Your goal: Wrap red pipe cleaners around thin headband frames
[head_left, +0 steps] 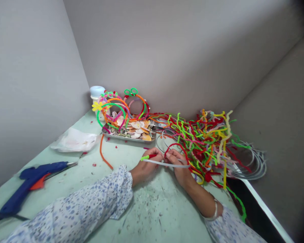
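My left hand [147, 168] is closed round a thin white headband [154, 162], near an end wrapped in bright green and red pipe cleaner. The rest of the band curves across in front of my right hand [180, 170]. Thumb and fingers of that right hand pinch a red pipe cleaner [180, 144], which arches up and over the hand in a loop. Where the red strand meets the band, between the two hands, my fingertips hide the detail. Both hands are close together above the pale green table [152, 209].
A metal tray [129, 138] of shells stands behind, with finished colourful headbands [114, 104] on it. Tangled pipe cleaners [200, 135] and coiled grey bands [255, 162] lie right. On the left are a blue glue gun [27, 189], a plastic bag [76, 140] and a white-lidded bottle [96, 90].
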`<action>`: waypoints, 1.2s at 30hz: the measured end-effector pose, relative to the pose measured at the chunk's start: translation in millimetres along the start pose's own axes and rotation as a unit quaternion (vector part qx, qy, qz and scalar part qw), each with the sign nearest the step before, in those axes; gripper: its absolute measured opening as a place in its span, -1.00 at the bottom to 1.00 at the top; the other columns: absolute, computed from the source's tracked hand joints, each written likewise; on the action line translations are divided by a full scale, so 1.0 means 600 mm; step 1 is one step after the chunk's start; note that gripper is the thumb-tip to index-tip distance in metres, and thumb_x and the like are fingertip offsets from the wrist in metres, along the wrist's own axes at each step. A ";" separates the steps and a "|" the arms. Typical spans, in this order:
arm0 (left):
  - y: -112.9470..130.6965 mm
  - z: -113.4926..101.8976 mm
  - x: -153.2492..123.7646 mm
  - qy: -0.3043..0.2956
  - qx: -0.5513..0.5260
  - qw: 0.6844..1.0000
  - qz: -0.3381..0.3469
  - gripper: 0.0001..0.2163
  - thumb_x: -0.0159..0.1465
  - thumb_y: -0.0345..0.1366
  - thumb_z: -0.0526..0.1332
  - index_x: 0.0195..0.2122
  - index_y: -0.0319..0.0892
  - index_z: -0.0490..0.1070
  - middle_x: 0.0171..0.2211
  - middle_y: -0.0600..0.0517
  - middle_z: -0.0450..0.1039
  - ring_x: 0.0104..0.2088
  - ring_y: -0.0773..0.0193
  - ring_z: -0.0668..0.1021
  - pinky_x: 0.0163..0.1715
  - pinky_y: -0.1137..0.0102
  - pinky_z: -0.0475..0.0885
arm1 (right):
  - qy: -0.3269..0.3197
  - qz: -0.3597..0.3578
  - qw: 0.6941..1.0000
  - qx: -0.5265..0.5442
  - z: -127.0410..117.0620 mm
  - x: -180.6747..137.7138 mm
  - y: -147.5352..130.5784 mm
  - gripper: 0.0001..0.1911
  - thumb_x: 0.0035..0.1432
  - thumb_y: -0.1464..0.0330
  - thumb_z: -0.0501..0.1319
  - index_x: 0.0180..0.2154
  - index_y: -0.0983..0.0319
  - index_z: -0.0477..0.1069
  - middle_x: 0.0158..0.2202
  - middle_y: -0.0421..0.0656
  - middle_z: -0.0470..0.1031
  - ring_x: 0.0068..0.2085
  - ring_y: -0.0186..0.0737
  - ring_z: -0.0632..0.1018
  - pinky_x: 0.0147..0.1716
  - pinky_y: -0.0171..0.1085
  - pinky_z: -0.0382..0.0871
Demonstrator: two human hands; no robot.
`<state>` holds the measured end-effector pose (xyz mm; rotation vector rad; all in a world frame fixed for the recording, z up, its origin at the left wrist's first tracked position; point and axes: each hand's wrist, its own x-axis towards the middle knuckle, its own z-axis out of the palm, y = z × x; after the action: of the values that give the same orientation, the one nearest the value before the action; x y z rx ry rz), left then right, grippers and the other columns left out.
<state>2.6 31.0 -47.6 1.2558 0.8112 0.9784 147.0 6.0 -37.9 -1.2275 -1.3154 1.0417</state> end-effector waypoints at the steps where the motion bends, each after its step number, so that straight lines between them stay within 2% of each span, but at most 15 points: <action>1: 0.000 0.001 0.001 0.008 -0.014 1.000 -0.008 -0.85 0.15 -0.24 0.18 -0.49 -0.19 0.31 -0.61 0.13 0.26 -0.58 0.41 0.27 -0.55 0.46 0.11 | -0.004 -0.007 1.000 0.002 0.000 -0.001 -0.002 -0.77 0.13 0.21 0.12 -0.47 0.20 0.30 -0.56 -0.25 0.35 -0.49 -0.28 0.38 -0.46 -0.31 0.25; 4: 0.001 0.002 0.006 0.028 -0.040 0.999 -0.022 -0.83 0.12 -0.23 0.19 -0.53 -0.19 0.29 -0.65 0.16 0.20 -0.61 0.43 0.22 -0.59 0.47 0.05 | -0.006 -0.034 0.999 -0.011 0.002 -0.001 -0.002 -0.82 0.11 0.23 0.17 -0.38 0.22 0.34 -0.52 -0.23 0.39 -0.45 -0.25 0.41 -0.42 -0.29 0.30; 10: -0.002 0.000 0.015 0.046 -0.058 0.996 -0.053 -0.78 0.08 -0.23 0.18 -0.62 -0.17 0.21 -0.69 0.16 0.15 -0.64 0.43 0.20 -0.60 0.43 0.05 | 0.037 -0.091 0.995 -0.026 0.003 0.007 0.021 -0.82 0.05 0.29 0.25 -0.26 0.19 0.37 -0.33 -0.16 0.48 -0.31 -0.19 0.50 -0.27 -0.23 0.39; 13: -0.006 -0.001 0.016 0.036 -0.061 0.995 -0.066 -0.77 0.10 -0.23 0.16 -0.64 -0.17 0.21 -0.70 0.15 0.16 -0.64 0.42 0.21 -0.60 0.43 0.06 | 0.019 -0.098 0.995 -0.022 0.001 0.009 0.027 -0.81 0.08 0.30 0.25 -0.23 0.19 0.41 -0.28 -0.13 0.51 -0.26 -0.16 0.53 -0.21 -0.19 0.41; 17: -0.012 -0.005 0.017 0.025 -0.060 0.996 -0.058 -0.81 0.08 -0.27 0.18 -0.61 -0.18 0.23 -0.69 0.16 0.16 -0.64 0.43 0.21 -0.61 0.44 0.04 | -0.010 -0.149 0.986 -0.070 -0.002 0.009 0.023 -0.89 0.11 0.35 0.23 -0.28 0.20 0.47 -0.31 -0.14 0.50 -0.21 -0.15 0.51 -0.11 -0.17 0.36; 24: 0.001 -0.004 0.012 0.000 -0.083 0.995 -0.047 -0.85 0.12 -0.28 0.15 -0.54 -0.18 0.25 -0.66 0.16 0.20 -0.62 0.42 0.23 -0.59 0.44 0.08 | 0.010 -0.122 0.990 -0.066 -0.003 0.014 0.028 -0.87 0.14 0.32 0.23 -0.25 0.20 0.47 -0.29 -0.13 0.51 -0.29 -0.17 0.53 -0.28 -0.22 0.40; 36: 0.014 0.005 0.007 0.040 -0.041 0.997 -0.060 -0.86 0.06 -0.34 0.13 -0.60 -0.18 0.20 -0.66 0.16 0.16 -0.61 0.43 0.21 -0.59 0.43 0.07 | 0.013 -0.215 0.965 -0.148 -0.016 0.017 0.037 -0.88 0.17 0.34 0.21 -0.24 0.18 0.49 -0.32 -0.14 0.51 -0.27 -0.17 0.51 -0.21 -0.18 0.38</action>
<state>6.0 34.2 -38.6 1.0896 0.8899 0.9595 159.2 17.9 -57.6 -1.0927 -1.6662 0.5297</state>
